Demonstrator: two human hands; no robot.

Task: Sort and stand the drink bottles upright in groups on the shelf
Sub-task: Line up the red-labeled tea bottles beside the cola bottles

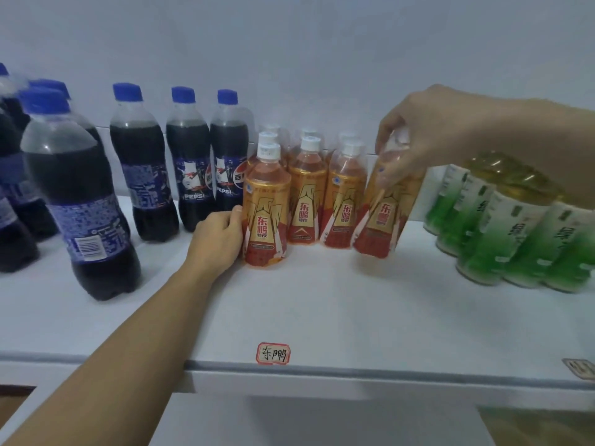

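Shelf (pixel 322 317) carries cola bottles (pixel 96 194) left, green tea bottles (pixel 502 233) right. Between them, right hand (pixel 428 136) grips a tilted orange bottle (pixel 383 214) by its neck; left hand (pixel 222 233) clasps the frontmost upright orange bottle (pixel 265 214).

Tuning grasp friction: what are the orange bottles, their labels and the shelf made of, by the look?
Orange bottles: likely clear plastic; liquid shows through the glossy shoulders.
Labels: seemingly shrink film, shiny gold and red, hugging the body.
Caps: white, probably plastic.
Shelf: smooth white board, matte to satin; core unclear, perhaps painted metal or laminate.
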